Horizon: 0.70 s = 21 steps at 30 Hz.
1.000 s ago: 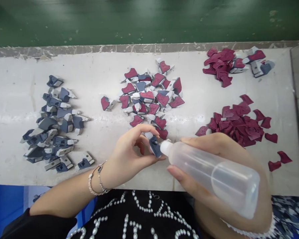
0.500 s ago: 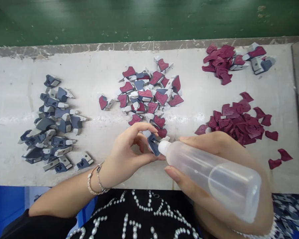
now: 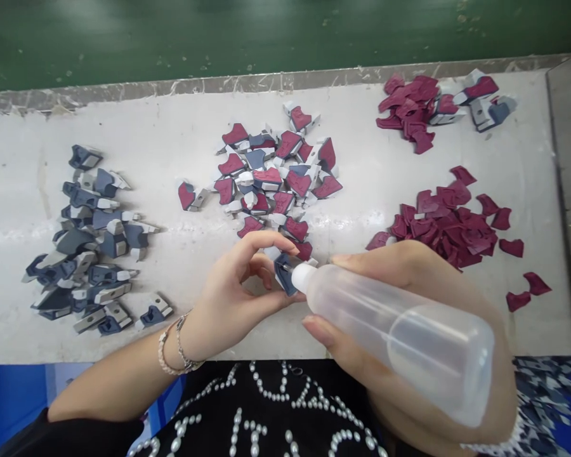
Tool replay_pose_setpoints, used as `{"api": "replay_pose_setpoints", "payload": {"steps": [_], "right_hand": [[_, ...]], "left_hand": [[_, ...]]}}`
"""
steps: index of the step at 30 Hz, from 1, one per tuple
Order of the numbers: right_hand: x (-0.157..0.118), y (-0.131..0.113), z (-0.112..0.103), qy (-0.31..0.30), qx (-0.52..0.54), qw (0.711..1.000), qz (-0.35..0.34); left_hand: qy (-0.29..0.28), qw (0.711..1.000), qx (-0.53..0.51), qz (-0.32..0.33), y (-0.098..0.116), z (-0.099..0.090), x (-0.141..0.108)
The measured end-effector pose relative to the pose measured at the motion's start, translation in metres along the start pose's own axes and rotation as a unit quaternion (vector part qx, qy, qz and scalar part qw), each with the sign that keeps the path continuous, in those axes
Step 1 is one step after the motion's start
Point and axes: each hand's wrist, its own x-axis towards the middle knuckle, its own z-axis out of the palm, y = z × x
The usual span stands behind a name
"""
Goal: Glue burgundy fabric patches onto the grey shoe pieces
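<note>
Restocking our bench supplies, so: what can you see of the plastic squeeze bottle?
The translucent plastic squeeze bottle is a smooth cylinder with a white tapered nozzle; any contents are hard to make out. It slants, held in the right hand, nozzle pointing at a navy-and-grey piece in the left hand. Contact at the tip is unclear.

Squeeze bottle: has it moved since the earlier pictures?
Yes, slightly: the nozzle of the squeeze bottle has shifted left against the maroon piece lying just above it, though the head camera moved too.
</note>
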Motion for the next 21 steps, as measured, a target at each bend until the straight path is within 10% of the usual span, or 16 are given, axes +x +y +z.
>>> {"api": "replay_pose_setpoints", "payload": {"steps": [21], "right_hand": [[-0.0043,0.0015,-0.0077,-0.086,-0.057,0.994,-0.018]], "left_hand": [[0.010,1.000,-0.004,-0.006,0.0001,-0.0019,-0.0003]]}}
